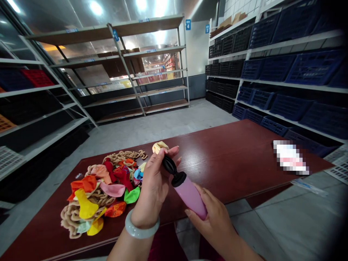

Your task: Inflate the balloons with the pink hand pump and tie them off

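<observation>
A pink balloon hand pump (190, 197) with a black end piece slants across the middle of the view, over the table's front part. My right hand (217, 217) is wrapped round its pink barrel. At the pump's black tip, my left hand (157, 177) pinches a pale yellow balloon (160, 146) between thumb and fingers. Some of its fingers are stretched out behind the black part. How far the balloon's neck sits over the tip is hidden by the thumb. A pale bangle circles the left wrist.
Left on the dark red table (217, 156) lies a heap of limp balloons (115, 190) in several colours, mixed with a tan knotted cord (73, 217). A blurred-out item (290, 157) lies at the right end. Shelves with blue crates (315, 67) line the right wall.
</observation>
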Demonstrator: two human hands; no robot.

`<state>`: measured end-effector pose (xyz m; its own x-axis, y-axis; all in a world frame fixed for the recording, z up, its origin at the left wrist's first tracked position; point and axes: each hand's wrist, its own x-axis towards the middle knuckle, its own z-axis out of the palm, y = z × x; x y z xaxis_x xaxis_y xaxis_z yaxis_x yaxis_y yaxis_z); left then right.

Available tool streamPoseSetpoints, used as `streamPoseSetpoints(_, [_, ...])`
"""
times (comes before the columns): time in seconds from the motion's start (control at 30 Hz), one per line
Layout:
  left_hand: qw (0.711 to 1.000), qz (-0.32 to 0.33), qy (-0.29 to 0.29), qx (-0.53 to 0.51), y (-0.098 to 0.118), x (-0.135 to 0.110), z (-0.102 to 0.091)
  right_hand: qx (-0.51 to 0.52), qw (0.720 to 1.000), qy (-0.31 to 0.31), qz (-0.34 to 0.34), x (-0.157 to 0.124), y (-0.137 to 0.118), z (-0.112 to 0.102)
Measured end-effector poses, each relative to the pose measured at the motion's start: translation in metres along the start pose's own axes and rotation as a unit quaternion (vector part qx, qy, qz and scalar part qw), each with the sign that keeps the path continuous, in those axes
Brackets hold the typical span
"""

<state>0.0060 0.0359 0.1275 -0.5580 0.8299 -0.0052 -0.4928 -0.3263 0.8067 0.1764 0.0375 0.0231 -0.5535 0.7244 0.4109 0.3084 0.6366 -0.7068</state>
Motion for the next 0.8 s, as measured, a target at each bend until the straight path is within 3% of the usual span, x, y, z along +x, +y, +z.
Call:
streamPoseSetpoints(0.3, [0.997, 0.017, 0.013, 0.073, -0.003, -0.002, -0.005, 0.073, 0.996, -0.025, 0.035, 0.004, 0.000, -0.001])
streamPoseSetpoints(0.47, [1.000, -0.002, -0.020, 0.008, -0.004, 0.002, -0.001, 0.097, 0.993, -0.028, 0.056, 0.009, -0.003, 0.001])
streamPoseSetpoints(0.6, [1.000, 0.015, -0.005, 0.000, -0.006, 0.007, 0.000, 0.129, 0.988, -0.046, 0.072, 0.016, -0.004, 0.004])
streamPoseSetpoints(0.8, [0.997, 0.055, -0.020, -0.044, 0.008, 0.026, -0.019, 0.219, 0.964, -0.111, 0.101, 0.020, -0.009, -0.004])
